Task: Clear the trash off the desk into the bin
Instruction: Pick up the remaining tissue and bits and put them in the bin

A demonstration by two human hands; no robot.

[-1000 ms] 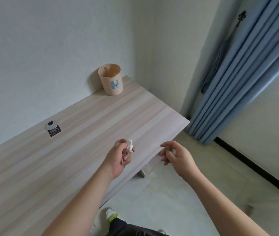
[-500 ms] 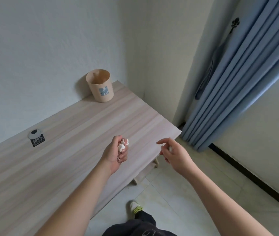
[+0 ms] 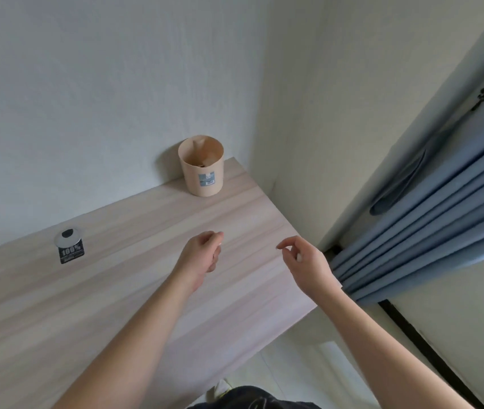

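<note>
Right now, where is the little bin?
In the head view, the small tan bin stands upright at the far right corner of the desk, against the wall, beyond the left hand.

The curled left hand (image 3: 202,252) hides whatever its fingers enclose. The bin's (image 3: 202,169) contents are indistinct, its label (image 3: 207,179) too small to read.

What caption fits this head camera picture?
Two bare hands, left hand and right hand, hover over pale wooden desk near tan round bin.
</note>
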